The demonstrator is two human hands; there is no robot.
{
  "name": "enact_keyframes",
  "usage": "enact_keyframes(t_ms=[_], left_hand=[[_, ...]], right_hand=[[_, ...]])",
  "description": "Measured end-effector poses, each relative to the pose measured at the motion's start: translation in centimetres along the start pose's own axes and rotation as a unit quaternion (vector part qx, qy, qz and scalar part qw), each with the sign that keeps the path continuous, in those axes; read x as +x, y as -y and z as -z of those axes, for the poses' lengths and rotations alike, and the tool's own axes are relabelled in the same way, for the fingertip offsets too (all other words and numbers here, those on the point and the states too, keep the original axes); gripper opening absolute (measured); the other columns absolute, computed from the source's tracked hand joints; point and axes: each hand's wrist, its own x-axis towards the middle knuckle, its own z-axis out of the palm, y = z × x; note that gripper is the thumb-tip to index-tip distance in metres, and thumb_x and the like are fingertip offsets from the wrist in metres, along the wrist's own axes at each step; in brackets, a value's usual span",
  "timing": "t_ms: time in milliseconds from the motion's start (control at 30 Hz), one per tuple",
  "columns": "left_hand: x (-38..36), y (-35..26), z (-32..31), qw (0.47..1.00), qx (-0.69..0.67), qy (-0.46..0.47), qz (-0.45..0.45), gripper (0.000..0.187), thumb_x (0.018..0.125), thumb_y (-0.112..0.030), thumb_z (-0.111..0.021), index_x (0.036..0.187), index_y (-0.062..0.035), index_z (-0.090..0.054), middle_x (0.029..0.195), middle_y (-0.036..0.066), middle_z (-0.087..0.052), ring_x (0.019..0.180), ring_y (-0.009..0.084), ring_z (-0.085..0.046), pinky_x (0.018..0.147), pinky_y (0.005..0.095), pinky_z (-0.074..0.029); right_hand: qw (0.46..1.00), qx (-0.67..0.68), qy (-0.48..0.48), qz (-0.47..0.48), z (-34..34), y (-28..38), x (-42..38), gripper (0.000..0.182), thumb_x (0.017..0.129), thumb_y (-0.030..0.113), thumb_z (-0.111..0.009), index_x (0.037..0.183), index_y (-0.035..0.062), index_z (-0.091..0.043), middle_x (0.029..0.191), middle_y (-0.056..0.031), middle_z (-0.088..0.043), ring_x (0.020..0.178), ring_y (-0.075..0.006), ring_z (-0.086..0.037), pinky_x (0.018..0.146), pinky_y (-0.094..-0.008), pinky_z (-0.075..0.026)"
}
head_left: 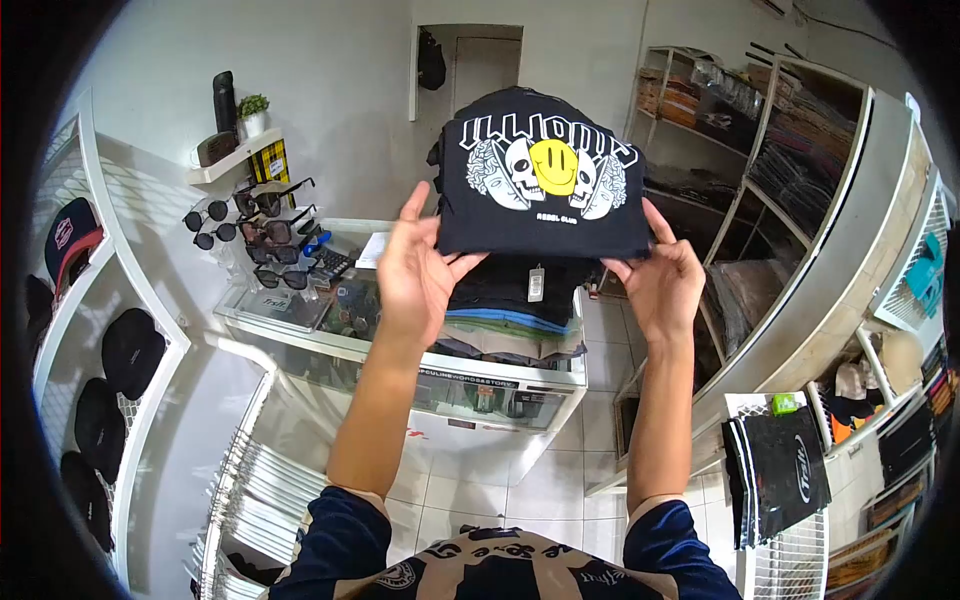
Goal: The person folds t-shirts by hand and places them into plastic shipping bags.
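Observation:
A folded black T-shirt (470, 228) is held up in front of me, over the glass counter. Its print shows a yellow smiley between skulls and curly-haired statue heads. My left hand (412, 270) grips the near left corner, thumb underneath and index finger pointing up. At the near right corner, my right hand (662, 280) is closed on the same shirt, thumb below the edge. Beneath it lies a stack of folded clothes (510, 325) in black, blue, green and beige, with a white tag (536, 284) on the top dark piece.
The glass counter (440, 365) carries a sunglasses rack (275, 235) and a calculator (328, 265). Black caps (133, 353) hang on the left wall rack. Shelves of bagged garments (790, 180) stand at right, near black Trslt bags (780, 475). White hangers (270, 500) hang at lower left.

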Motion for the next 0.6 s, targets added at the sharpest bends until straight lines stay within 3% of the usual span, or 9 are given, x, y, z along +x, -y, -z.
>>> enact_keyframes(t_ms=[33, 67, 100, 167, 200, 333, 467, 567, 600], left_hand=[[0.3, -0.4, 0.0, 0.994, -0.103, 0.017, 0.036, 0.061, 0.101, -0.018, -0.044, 0.158, -0.0025, -0.029, 0.143, 0.019, -0.053, 0.116, 0.0339, -0.063, 0.107, 0.0524, -0.049], [0.8, -0.7, 0.0, 0.995, -0.085, -0.011, 0.058, 0.055, 0.103, -0.022, -0.047, 0.152, -0.0001, -0.038, 0.144, 0.018, -0.055, 0.12, 0.0312, -0.063, 0.103, 0.0488, -0.052], [1.5, -0.7, -0.1, 0.994, -0.085, -0.011, 0.061, 0.055, 0.103, -0.022, -0.047, 0.152, -0.0001, -0.038, 0.144, 0.018, -0.055, 0.12, 0.0312, -0.063, 0.103, 0.0488, -0.052], [3.0, -0.5, -0.1, 0.995, 0.061, -0.022, 0.078, 0.046, 0.104, -0.032, -0.053, 0.14, -0.0015, -0.053, 0.134, 0.014, -0.064, 0.116, 0.023, -0.066, 0.093, 0.042, -0.056], [4.2, -0.4, 0.8, 0.991, 0.051, -0.016, 0.124, 0.042, 0.102, -0.035, -0.063, 0.13, -0.0044, -0.061, 0.122, 0.009, -0.07, 0.108, 0.0155, -0.069, 0.088, 0.0334, -0.056], [5.8, -0.7, 0.4, 0.989, 0.093, 0.031, 0.108, 0.034, 0.098, -0.02, -0.071, 0.125, 0.0, -0.065, 0.117, 0.007, -0.072, 0.103, 0.0124, -0.07, 0.091, 0.0266, -0.055], [2.7, -3.2, -0.8, 0.987, 0.113, 0.094, 0.068, 0.038, 0.099, -0.019, -0.069, 0.13, 0.0025, -0.062, 0.12, 0.01, -0.072, 0.105, 0.0146, -0.07, 0.094, 0.0285, -0.054], [0.2, -3.2, 0.6, 0.984, 0.095, 0.123, 0.091, 0.037, 0.1, -0.017, -0.067, 0.131, 0.0026, -0.061, 0.121, 0.01, -0.071, 0.107, 0.0141, -0.069, 0.096, 0.0288, -0.053], [-0.2, -3.1, -0.4, 0.989, 0.072, 0.084, 0.1, 0.037, 0.1, -0.016, -0.067, 0.131, 0.0028, -0.061, 0.121, 0.009, -0.071, 0.107, 0.0135, -0.068, 0.096, 0.0284, -0.052]], right_hand=[[0.998, 0.06, 0.004, -0.03, -0.7, 0.5, 0.2, 0.059, 0.1, 0.032, -0.047, 0.147, -0.0023, -0.046, 0.118, -0.0134, -0.068, 0.103, -0.0201, -0.067, 0.09, -0.0412, -0.057], [0.998, 0.06, 0.001, -0.03, -0.4, 0.5, 0.9, 0.059, 0.1, 0.032, -0.047, 0.147, -0.0023, -0.046, 0.118, -0.0134, -0.068, 0.103, -0.0201, -0.067, 0.09, -0.0412, -0.057], [0.998, 0.045, -0.017, -0.042, 0.3, 0.2, 2.0, 0.054, 0.1, 0.034, -0.05, 0.141, -0.0013, -0.051, 0.115, -0.0124, -0.07, 0.102, -0.02, -0.069, 0.09, -0.04, -0.058], [0.997, -0.008, -0.035, -0.067, 1.8, -0.4, 4.4, 0.046, 0.1, 0.036, -0.062, 0.129, 0.0003, -0.062, 0.116, -0.0119, -0.072, 0.101, -0.0184, -0.07, 0.093, -0.0347, -0.055], [0.997, -0.023, -0.04, -0.067, 1.6, -0.7, 5.5, 0.04, 0.099, 0.032, -0.065, 0.125, 0.0011, -0.065, 0.112, -0.0105, -0.073, 0.098, -0.0164, -0.071, 0.091, -0.0324, -0.055], [0.994, -0.066, -0.029, -0.085, 0.0, 0.2, 5.6, 0.029, 0.099, 0.018, -0.068, 0.121, 0.0011, -0.066, 0.112, -0.0087, -0.074, 0.095, -0.0144, -0.072, 0.085, -0.0276, -0.056], [0.996, -0.065, 0.038, -0.044, -0.4, 2.8, 2.4, 0.031, 0.096, 0.014, -0.069, 0.121, -0.0026, -0.065, 0.112, -0.0116, -0.075, 0.094, -0.0163, -0.073, 0.086, -0.0294, -0.059], [0.996, 0.018, 0.058, -0.067, -0.4, 3.4, -0.5, 0.033, 0.094, 0.013, -0.067, 0.123, -0.004, -0.065, 0.114, -0.0141, -0.074, 0.097, -0.0198, -0.073, 0.088, -0.0303, -0.059], [0.994, 0.043, 0.047, -0.094, 0.5, 2.5, 0.2, 0.034, 0.092, 0.013, -0.068, 0.122, -0.0037, -0.065, 0.113, -0.0143, -0.073, 0.098, -0.0213, -0.073, 0.089, -0.0302, -0.059]])
